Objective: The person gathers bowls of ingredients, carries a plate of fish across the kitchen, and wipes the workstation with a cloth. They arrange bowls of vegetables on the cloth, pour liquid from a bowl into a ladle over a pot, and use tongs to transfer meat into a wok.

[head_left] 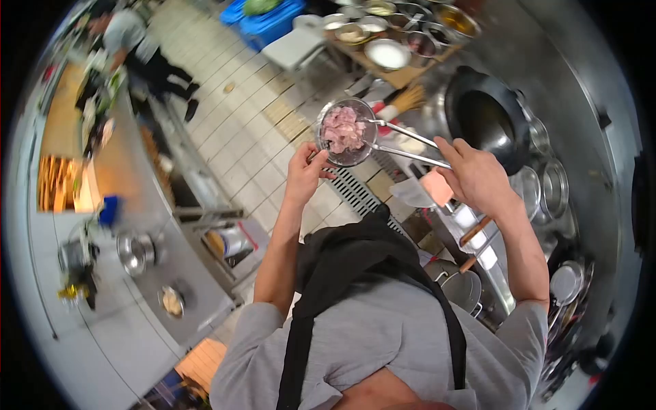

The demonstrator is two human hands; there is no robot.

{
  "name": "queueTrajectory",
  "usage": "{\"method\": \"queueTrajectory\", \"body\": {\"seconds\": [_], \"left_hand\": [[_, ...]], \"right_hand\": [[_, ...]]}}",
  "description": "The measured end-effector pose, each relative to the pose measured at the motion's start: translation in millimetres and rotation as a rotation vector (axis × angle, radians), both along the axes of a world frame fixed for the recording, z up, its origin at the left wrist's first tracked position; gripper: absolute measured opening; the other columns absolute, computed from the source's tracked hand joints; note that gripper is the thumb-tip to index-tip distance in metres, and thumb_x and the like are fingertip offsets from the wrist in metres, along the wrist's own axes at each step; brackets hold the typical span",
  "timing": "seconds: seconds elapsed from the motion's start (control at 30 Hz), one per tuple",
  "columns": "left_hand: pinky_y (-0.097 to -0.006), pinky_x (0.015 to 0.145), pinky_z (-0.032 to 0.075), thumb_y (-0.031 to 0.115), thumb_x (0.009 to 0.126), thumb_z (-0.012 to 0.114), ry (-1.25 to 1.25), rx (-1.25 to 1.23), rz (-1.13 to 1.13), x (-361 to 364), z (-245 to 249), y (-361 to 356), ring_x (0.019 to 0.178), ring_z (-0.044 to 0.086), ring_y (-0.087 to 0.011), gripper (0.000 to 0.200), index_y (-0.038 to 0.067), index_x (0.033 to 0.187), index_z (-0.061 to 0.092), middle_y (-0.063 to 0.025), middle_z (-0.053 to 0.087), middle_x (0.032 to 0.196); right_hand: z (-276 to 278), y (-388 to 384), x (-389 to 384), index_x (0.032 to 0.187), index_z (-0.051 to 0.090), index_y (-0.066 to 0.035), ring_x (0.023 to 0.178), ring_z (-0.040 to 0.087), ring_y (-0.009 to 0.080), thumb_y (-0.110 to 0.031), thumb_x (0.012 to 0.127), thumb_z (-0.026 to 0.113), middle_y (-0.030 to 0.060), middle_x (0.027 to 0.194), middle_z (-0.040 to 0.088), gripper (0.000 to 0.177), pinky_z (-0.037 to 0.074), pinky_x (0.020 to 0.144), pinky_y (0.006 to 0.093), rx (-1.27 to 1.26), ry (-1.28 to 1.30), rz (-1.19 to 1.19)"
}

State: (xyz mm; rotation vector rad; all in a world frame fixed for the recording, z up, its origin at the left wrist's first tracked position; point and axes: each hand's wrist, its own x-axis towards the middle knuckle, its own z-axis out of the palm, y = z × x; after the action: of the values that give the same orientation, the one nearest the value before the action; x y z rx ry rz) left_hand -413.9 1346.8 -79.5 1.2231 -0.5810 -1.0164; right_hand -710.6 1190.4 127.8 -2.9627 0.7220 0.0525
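Note:
A clear-looking round bowl holds pieces of pale pink raw meat. My left hand grips its lower left rim, with the thumb over the edge and the other fingers curled beneath. My right hand is closed round two long metal handles, which run side by side to the bowl's right edge. What sort of utensil they belong to I cannot tell. Bowl and handles are held up over the tiled floor, left of a large black wok.
Seasoning bowls crowd a stand at the top, near a blue tub. Metal bowls line the right side. A lidded pot stands low right. Another person stands at the left counter.

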Motion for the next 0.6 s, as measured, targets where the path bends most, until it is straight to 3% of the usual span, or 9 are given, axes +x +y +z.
{"method": "queueTrajectory", "body": {"seconds": [0.23,0.4,0.6], "left_hand": [[-0.0322,0.058,0.062,0.008,0.101,0.061,-0.034,0.067,-0.236,-108,12,-174,0.078,0.073,-0.0202,0.011,-0.001,0.101,0.055,-0.0108,0.066,0.095],[-0.0327,0.053,0.061,0.009,0.100,0.061,-0.021,0.118,-0.268,-146,2,-249,0.069,0.072,-0.0218,0.014,-0.001,0.095,0.053,-0.0129,0.064,0.091],[-0.0338,0.054,0.061,0.007,0.099,0.061,-0.042,0.172,-0.328,-171,-16,-311,0.068,0.071,-0.0216,0.013,0.001,0.095,0.050,-0.0114,0.061,0.089]], "right_hand": [[-10,-91,-118,0.125,0.062,-0.005,0.085,0.069,0.0366,-0.021,0.093,0.066,0.0141,0.095,0.066,0.037,0.056,0.076,0.0467,0.026,0.089,-0.267],[17,-112,-198,0.131,0.061,-0.006,0.091,0.068,0.0380,-0.018,0.092,0.066,0.0156,0.099,0.067,0.041,0.054,0.081,0.0487,0.027,0.006,-0.484],[-49,-183,-275,0.127,0.065,-0.002,0.105,0.066,0.0429,-0.018,0.092,0.065,0.0240,0.108,0.070,0.038,0.052,0.092,0.0494,0.025,-0.136,-0.651]]}}
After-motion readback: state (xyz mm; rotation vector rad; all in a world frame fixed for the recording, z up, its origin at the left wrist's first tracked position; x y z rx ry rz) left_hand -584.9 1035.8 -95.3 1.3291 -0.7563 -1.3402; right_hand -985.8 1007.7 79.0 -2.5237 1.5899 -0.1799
